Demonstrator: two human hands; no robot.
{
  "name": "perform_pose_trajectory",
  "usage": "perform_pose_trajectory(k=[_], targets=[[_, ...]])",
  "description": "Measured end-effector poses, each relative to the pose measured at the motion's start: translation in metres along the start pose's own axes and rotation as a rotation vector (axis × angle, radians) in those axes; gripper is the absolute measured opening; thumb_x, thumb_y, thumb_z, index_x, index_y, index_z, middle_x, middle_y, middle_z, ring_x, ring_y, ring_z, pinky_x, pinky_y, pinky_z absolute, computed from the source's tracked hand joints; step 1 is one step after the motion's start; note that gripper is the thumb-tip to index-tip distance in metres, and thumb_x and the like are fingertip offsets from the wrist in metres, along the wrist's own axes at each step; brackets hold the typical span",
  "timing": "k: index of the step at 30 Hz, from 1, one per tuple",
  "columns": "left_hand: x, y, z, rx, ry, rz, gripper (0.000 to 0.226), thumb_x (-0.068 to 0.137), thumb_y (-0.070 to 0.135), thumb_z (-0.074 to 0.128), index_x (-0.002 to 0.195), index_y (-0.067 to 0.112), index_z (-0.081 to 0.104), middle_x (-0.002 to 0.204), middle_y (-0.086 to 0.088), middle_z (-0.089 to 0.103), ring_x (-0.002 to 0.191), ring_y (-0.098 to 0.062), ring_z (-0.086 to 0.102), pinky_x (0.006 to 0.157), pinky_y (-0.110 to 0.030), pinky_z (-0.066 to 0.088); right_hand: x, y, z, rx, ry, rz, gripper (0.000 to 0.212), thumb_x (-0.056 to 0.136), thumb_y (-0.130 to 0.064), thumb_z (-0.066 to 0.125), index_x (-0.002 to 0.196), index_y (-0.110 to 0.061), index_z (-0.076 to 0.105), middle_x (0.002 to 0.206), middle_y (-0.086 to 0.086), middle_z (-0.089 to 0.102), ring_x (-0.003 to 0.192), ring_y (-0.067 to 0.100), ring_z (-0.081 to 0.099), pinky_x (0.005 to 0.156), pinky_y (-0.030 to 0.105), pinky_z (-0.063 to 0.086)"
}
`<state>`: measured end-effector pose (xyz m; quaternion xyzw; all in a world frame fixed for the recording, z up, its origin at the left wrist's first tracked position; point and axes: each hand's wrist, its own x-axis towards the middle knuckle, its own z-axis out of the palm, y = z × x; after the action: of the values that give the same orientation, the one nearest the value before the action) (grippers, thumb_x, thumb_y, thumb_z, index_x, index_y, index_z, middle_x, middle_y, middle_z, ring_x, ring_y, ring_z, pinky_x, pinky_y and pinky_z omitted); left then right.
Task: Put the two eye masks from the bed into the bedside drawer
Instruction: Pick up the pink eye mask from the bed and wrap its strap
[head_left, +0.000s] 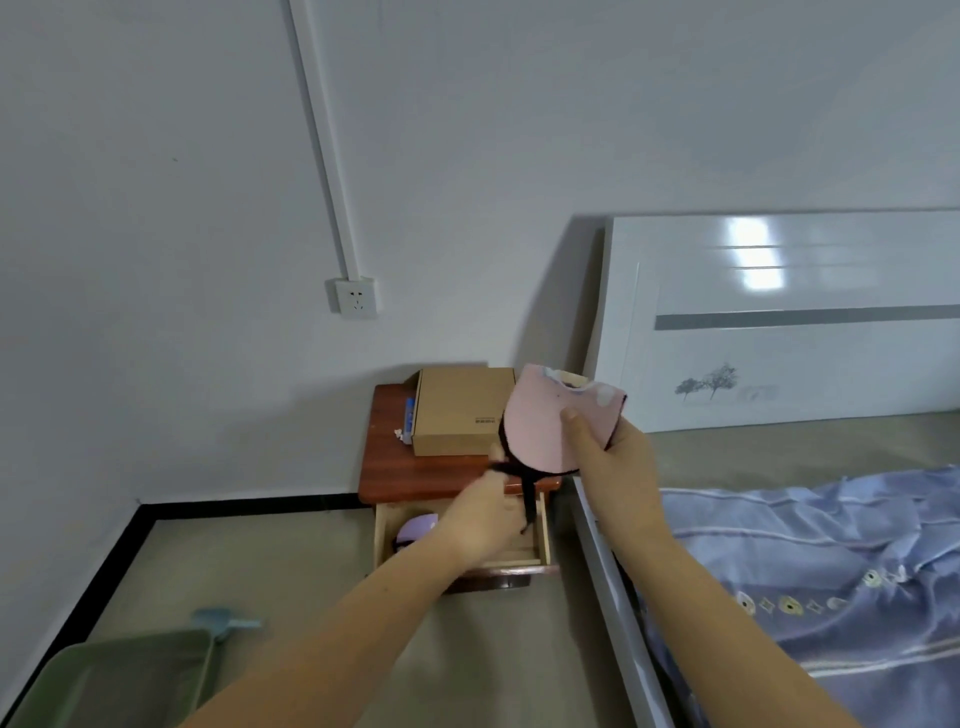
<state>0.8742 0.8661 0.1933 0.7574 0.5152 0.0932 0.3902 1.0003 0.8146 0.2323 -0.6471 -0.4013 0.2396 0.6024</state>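
A pink eye mask (540, 426) with a black strap is held up above the bedside cabinet. My right hand (613, 457) grips its right side with the thumb on the pink face. My left hand (480, 514) pinches the black strap (527, 493) just under the mask. Below them the wooden drawer (543, 540) is pulled open. A purple eye mask (415, 527) lies in the drawer's left part, partly hidden by my left hand.
A cardboard box (462, 410) and a small blue item (409, 415) sit on the red-brown cabinet top (410, 478). The bed with a blue quilt (831, 571) and white headboard (779, 322) is to the right. A green bin (114, 680) stands at lower left.
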Motion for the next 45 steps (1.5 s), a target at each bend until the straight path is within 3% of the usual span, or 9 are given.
perform_pose_trajectory(k=[2,5,9,15,19,27,34,37,45], targets=[[0.002,0.002,-0.007,0.049,0.266,0.148,0.051,0.087,0.022,0.058,0.133,0.012,0.04,0.13,-0.018,0.052,0.109,-0.027,0.055,0.079,-0.024,0.041,0.001,0.003,-0.001,0.12,0.035,0.146,0.011,0.09,-0.014,0.052,0.1,-0.019,0.056,0.093,0.004,0.065,0.094,0.026,0.064,0.078,0.044,0.058],[-0.004,0.005,-0.021,0.14,0.266,0.532,0.087,0.085,0.016,0.062,0.141,0.045,0.003,0.154,-0.007,0.024,0.135,-0.02,0.034,0.108,-0.03,0.038,0.009,0.002,-0.012,0.45,-0.193,0.506,0.021,0.09,-0.005,0.053,0.111,-0.005,0.053,0.095,0.011,0.066,0.087,0.023,0.065,0.054,0.028,0.06],[-0.02,0.012,-0.042,0.26,0.314,0.807,0.066,0.075,0.006,0.071,0.134,0.022,0.045,0.147,-0.009,0.04,0.135,-0.016,0.029,0.111,-0.033,0.032,0.018,0.002,-0.033,0.365,-0.662,0.6,0.029,0.077,-0.014,0.069,0.106,-0.009,0.066,0.073,0.006,0.075,0.06,0.013,0.07,0.042,0.019,0.053],[-0.032,0.023,-0.046,0.419,0.306,1.299,0.029,0.089,0.026,0.059,0.117,0.018,0.064,0.137,-0.019,0.048,0.136,-0.031,0.035,0.116,-0.045,0.027,0.042,-0.002,-0.03,0.2,-0.875,0.355,0.036,0.081,-0.029,0.067,0.108,-0.005,0.064,0.108,0.022,0.066,0.098,0.035,0.064,0.084,0.044,0.054],[-0.033,0.024,-0.044,0.546,0.283,1.383,0.022,0.091,0.018,0.057,0.11,0.019,0.069,0.132,-0.02,0.055,0.133,-0.034,0.039,0.11,-0.049,0.035,0.038,-0.013,-0.009,0.279,-1.124,0.361,0.018,0.086,-0.019,0.06,0.099,-0.006,0.06,0.084,0.006,0.067,0.079,0.022,0.065,0.065,0.028,0.055],[-0.034,-0.005,-0.07,0.185,0.384,1.022,0.03,0.082,0.003,0.063,0.112,0.0,0.063,0.12,-0.02,0.063,0.121,-0.023,0.051,0.105,-0.035,0.042,0.033,-0.002,-0.012,0.187,-0.549,0.087,0.023,0.092,-0.017,0.051,0.074,-0.022,0.064,0.066,-0.004,0.07,0.061,0.013,0.065,0.05,0.017,0.051],[-0.027,-0.014,-0.068,0.247,0.428,0.941,0.031,0.083,0.006,0.06,0.112,-0.004,0.063,0.118,-0.021,0.061,0.118,-0.019,0.045,0.105,-0.019,0.035,0.033,0.013,-0.031,0.353,-0.893,0.374,0.032,0.092,-0.036,0.048,0.108,-0.017,0.068,0.089,0.004,0.074,0.077,0.014,0.07,0.059,0.024,0.058],[-0.02,-0.016,-0.061,0.202,0.32,0.911,0.029,0.077,0.0,0.064,0.105,0.002,0.069,0.124,-0.011,0.051,0.128,-0.017,0.038,0.106,-0.029,0.033,0.034,0.017,-0.024,0.151,-0.96,0.368,0.025,0.089,-0.036,0.055,0.096,-0.017,0.07,0.077,0.002,0.07,0.067,0.012,0.066,0.054,0.021,0.054],[0.01,-0.068,-0.02,-0.181,0.173,0.273,0.052,0.081,-0.014,0.046,0.085,0.035,0.063,0.129,0.007,0.039,0.125,-0.014,0.038,0.097,-0.012,0.032,0.044,0.07,0.0,0.064,-0.488,0.479,0.018,0.092,-0.016,0.055,0.077,-0.016,0.063,0.085,0.012,0.063,0.079,0.023,0.06,0.074,0.044,0.054]])
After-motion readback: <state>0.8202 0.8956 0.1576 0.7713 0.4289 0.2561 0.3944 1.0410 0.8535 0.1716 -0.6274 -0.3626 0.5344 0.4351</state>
